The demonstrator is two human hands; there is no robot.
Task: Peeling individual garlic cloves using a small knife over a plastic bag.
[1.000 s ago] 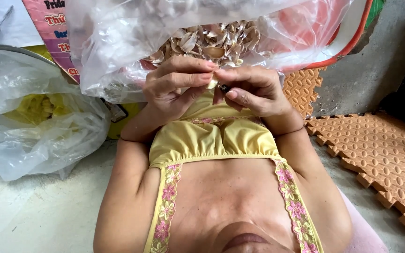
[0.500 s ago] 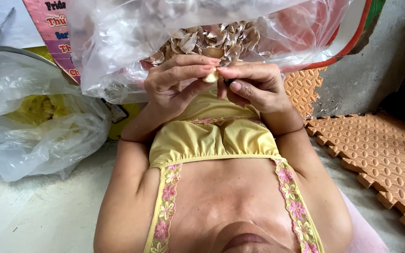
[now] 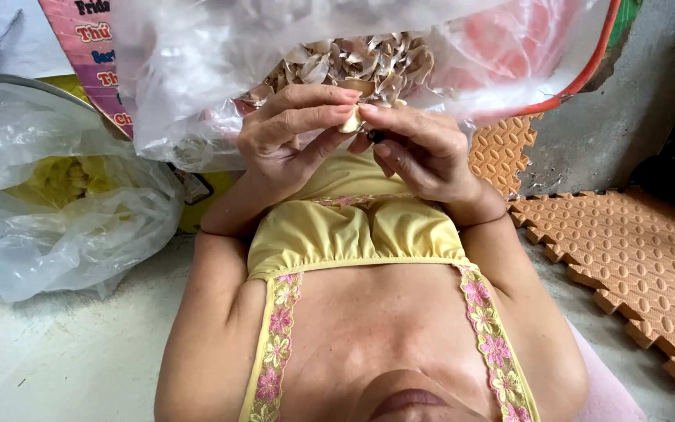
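Pale concrete floor (image 3: 64,352) underneath, orange foam mats (image 3: 626,258) off to the right against a grey wall (image 3: 634,94). Both hands are up in front of the yellow top (image 3: 353,230), meeting at one small pale garlic clove (image 3: 351,121). Left hand (image 3: 287,137) has its fingers curled over, fingertip and thumb pinching the clove from the left side. Right hand (image 3: 423,148) presses in from the other side, fingertips against the clove, fingers bent and close together; something small and dark sits under its fingers, too hidden to tell what. Just behind the hands, a big clear plastic bag (image 3: 197,86) lies over a red-rimmed basin (image 3: 587,70), and dry papery garlic skins (image 3: 353,62) are heaped inside it. On the left, another crumpled plastic bag (image 3: 72,227) with something yellow in it rests on the floor, well apart from the hands.
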